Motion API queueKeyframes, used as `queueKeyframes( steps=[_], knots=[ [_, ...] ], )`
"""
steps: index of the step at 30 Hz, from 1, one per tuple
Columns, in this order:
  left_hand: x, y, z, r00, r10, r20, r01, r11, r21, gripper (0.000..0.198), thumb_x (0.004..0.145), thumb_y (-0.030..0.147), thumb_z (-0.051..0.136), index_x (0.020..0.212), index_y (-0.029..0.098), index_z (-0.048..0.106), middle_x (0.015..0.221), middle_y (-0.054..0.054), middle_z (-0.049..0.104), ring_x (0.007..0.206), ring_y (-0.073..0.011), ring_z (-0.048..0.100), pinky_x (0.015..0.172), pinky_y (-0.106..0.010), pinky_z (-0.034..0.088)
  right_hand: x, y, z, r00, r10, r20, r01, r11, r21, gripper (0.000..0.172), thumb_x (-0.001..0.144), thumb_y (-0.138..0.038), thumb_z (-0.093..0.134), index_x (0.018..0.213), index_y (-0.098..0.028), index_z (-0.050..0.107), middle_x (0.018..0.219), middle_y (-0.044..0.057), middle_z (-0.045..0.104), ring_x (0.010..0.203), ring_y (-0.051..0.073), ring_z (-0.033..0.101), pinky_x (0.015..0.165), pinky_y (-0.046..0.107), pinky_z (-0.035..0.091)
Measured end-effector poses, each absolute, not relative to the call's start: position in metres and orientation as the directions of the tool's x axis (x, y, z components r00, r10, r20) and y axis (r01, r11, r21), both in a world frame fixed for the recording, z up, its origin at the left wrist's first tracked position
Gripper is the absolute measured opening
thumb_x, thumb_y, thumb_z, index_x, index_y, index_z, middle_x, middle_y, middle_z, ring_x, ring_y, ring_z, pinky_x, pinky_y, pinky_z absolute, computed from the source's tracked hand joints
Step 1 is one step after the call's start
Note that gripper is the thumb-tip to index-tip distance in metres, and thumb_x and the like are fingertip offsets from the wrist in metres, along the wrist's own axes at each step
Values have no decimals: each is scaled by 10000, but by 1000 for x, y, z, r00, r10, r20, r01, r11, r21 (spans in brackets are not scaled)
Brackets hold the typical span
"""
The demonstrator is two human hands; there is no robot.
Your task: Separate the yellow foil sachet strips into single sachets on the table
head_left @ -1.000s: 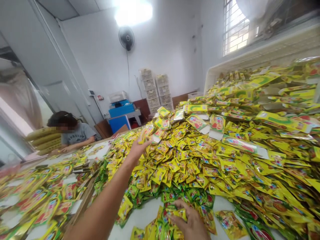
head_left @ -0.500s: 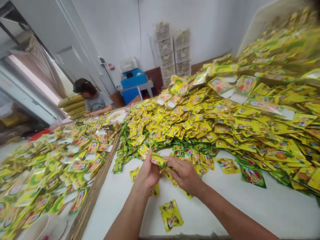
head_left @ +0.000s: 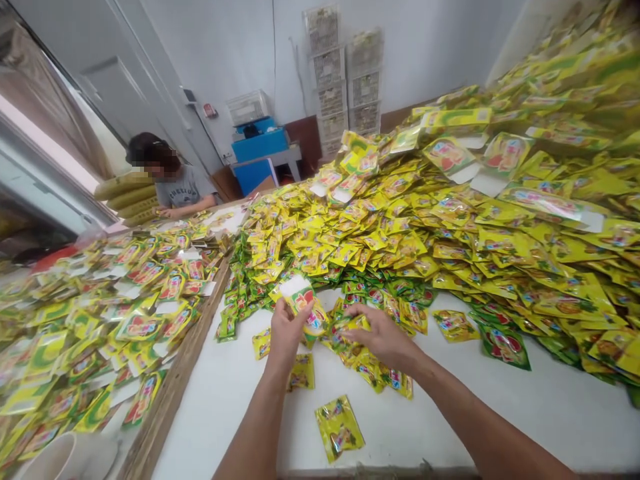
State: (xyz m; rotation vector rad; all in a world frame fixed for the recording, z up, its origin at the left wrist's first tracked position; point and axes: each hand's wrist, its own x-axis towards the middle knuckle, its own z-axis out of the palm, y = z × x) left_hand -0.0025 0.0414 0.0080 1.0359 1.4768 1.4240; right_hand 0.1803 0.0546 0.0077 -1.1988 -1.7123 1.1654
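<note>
My left hand (head_left: 290, 330) grips a flat printed carton (head_left: 313, 321) with its thumb across the front. The carton's white end flap (head_left: 295, 287) sticks up, and a red fruit picture shows below it. To the right, my right hand (head_left: 385, 339) has its thumb and fingers closed about a yellow sachet (head_left: 357, 325). Loose yellow sachets (head_left: 370, 370) lie on the white tabletop under that hand. Another yellow sachet (head_left: 301, 372) is by my left wrist, and a single one (head_left: 340, 429) rests nearer the front edge.
A large heap of yellow sachets (head_left: 390, 220) rises behind and to the right, with green sachets (head_left: 360, 287) along its foot. Left of a wooden strip (head_left: 185, 360) lie many cartons (head_left: 145, 327) and a white cup (head_left: 55, 460). A person (head_left: 175, 183) sits at the far left end.
The carton in my left hand has turned, so its front and white flap now face me. My right hand has moved away from it, rightward. The view has shifted slightly.
</note>
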Motion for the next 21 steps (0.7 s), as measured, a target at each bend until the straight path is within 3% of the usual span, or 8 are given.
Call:
queueKeyframes(
  steps=[3, 6, 9, 13, 18, 21],
  knots=[
    [-7, 35, 6, -164, 986, -6, 272, 52, 961, 326, 652, 385, 725, 887, 209, 582, 698, 15, 632, 675, -158, 579, 605, -238, 426, 187, 60, 21, -119, 980, 160, 274, 187, -943, 246, 733, -373, 587, 905, -202, 545, 841, 20, 616, 763, 173, 574, 676, 269, 448],
    [-3, 29, 4, -14, 1000, -13, 406, 18, 914, 315, 638, 347, 735, 884, 214, 590, 678, 25, 617, 639, -152, 548, 584, -236, 404, 188, 63, 27, -44, 957, 285, 319, 284, -904, 235, 744, -352, 574, 923, -206, 533, 916, 37, 623, 876, 193, 569, 793, 292, 435],
    [2, 28, 3, 3, 1000, -19, 292, 18, 956, 304, 647, 362, 733, 862, 203, 587, 728, 12, 637, 665, -148, 564, 613, -236, 426, 188, 64, 25, -160, 942, 296, 371, 335, -866, 202, 754, -300, 544, 937, -215, 533, 917, 30, 625, 904, 195, 567, 809, 297, 425],
    [2, 28, 4, -4, 992, -124, 97, 124, 988, 305, 628, 389, 755, 784, 173, 605, 735, -9, 666, 638, -138, 593, 606, -233, 451, 192, 66, 20, -289, 948, 130, 425, 249, -870, 206, 737, -275, 544, 935, -220, 544, 927, 13, 618, 849, 182, 557, 708, 275, 425],
    [5, 26, 2, -17, 985, -171, -13, 171, 985, 322, 591, 377, 789, 758, 152, 628, 696, -13, 682, 589, -120, 604, 578, -220, 465, 192, 66, 18, -301, 951, 66, 473, 209, -856, 201, 739, -275, 556, 930, -214, 542, 909, 2, 620, 746, 157, 528, 698, 285, 405],
    [8, 27, -2, 11, 979, -205, -44, 205, 978, 331, 593, 363, 795, 792, 149, 640, 661, -8, 684, 548, -114, 602, 535, -208, 454, 187, 62, 17, -328, 943, 57, 504, 225, -834, 200, 747, -234, 537, 945, -211, 530, 890, 13, 613, 786, 172, 542, 715, 292, 408]
  ],
)
